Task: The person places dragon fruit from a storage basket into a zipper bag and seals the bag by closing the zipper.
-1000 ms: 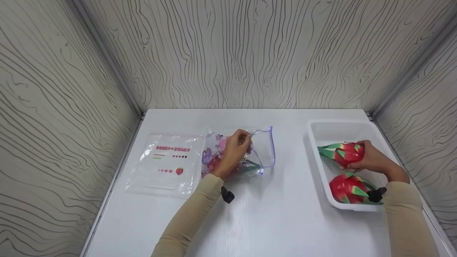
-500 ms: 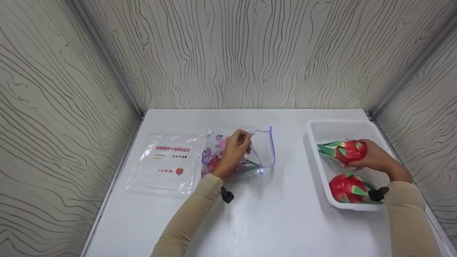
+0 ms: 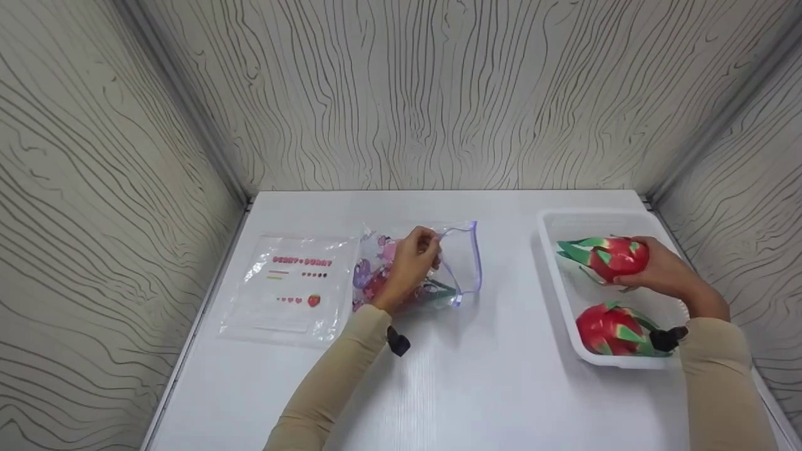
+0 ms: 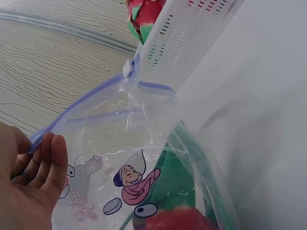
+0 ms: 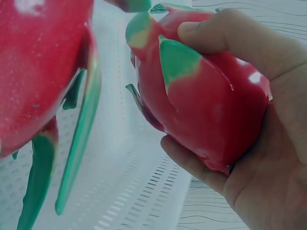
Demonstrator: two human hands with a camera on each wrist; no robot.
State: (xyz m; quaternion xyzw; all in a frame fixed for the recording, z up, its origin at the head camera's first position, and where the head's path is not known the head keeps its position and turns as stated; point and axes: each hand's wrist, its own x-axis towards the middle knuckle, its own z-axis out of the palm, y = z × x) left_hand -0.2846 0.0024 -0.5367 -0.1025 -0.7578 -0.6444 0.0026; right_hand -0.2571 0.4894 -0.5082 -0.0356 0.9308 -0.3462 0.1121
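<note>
My left hand (image 3: 410, 263) pinches the purple-edged mouth of a clear zip bag (image 4: 110, 143) printed with cartoon figures. The bag's mouth stands open toward the right, and inside lies a red dragon fruit (image 4: 180, 218) with green leaves, partly hidden by my hand in the head view. My right hand (image 3: 670, 272) grips another dragon fruit (image 5: 206, 105) round its body, thumb on one side and fingers on the other. Its green leaves point left over the white basket (image 3: 561, 300). Below it in the basket sits a further dragon fruit (image 3: 608, 329).
A flat clear bag (image 3: 282, 288) with red lettering and a strawberry print lies on the white table (image 3: 489, 388), left of the zip bag. The perforated basket stands at the table's right side. Wood-patterned panels (image 3: 401, 94) rise behind and on both sides.
My right hand has moved slightly up and to the right with the dragon fruit, widening the gap to the fruit below. My left hand stays where it was on the bag.
</note>
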